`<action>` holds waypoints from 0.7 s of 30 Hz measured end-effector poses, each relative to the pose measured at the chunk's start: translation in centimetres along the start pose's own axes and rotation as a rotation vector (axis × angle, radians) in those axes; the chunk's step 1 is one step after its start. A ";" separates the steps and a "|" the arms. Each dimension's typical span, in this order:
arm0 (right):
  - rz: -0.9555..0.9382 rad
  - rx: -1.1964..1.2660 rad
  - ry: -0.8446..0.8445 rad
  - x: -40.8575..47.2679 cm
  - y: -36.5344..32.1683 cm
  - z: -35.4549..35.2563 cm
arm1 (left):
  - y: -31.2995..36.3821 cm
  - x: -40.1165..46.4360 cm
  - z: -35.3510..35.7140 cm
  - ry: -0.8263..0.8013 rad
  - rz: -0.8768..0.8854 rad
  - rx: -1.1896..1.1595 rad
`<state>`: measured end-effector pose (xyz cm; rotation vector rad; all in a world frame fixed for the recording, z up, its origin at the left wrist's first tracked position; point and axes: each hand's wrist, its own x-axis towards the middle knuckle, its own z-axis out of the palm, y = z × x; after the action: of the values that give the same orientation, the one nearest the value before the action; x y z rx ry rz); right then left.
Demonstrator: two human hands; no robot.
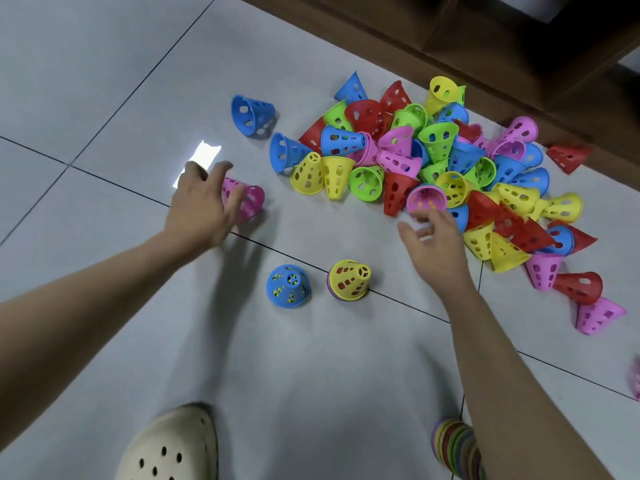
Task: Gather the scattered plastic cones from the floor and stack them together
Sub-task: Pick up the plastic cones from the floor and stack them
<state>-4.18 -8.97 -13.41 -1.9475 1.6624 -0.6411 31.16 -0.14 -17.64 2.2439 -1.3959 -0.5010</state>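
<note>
Held in the left hand is a pink cone lying on its side, with the fingers curled round its narrow end. Nothing is held by the right hand; its fingers are loose and spread, and they are stretched toward a pink cone in the pile, touching it or just short of it, which cannot be told.

A grey tiled floor is seen, with a dark wooden edge along the top. A big pile of cones in red, blue, green, yellow and pink is heaped near that wood, and most cones in it are tipped over. Two blue cones are left apart from the pile. Two short stacks are stood upright near the person: a blue stack and a yellow stack. A taller stack is partly hidden by the right arm. A pale shoe is seen at the bottom.

The cones are probably light and stiff, since they are thin plastic full of holes. A cone is best pinched by its narrow top or wide rim, then slid over a stack. Many cones are not yet stacked.
</note>
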 end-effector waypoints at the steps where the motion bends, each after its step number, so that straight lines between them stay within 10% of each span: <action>1: -0.002 -0.037 -0.001 1.2 0.3 -0.1 | -0.4 1.2 0.1 -0.129 -0.106 0.030; 4: 0.026 -0.128 -0.026 3.7 1.0 -0.2 | -0.2 2.7 -0.1 -0.423 -0.151 0.077; 21: 0.125 -0.455 -0.096 6.2 1.5 1.0 | 3.3 -4.7 0.7 -0.420 -0.215 -0.133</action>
<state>-3.81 -15.27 -14.96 -2.1096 1.9767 -0.1214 26.35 2.69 -16.08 2.2742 -1.2631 -1.1581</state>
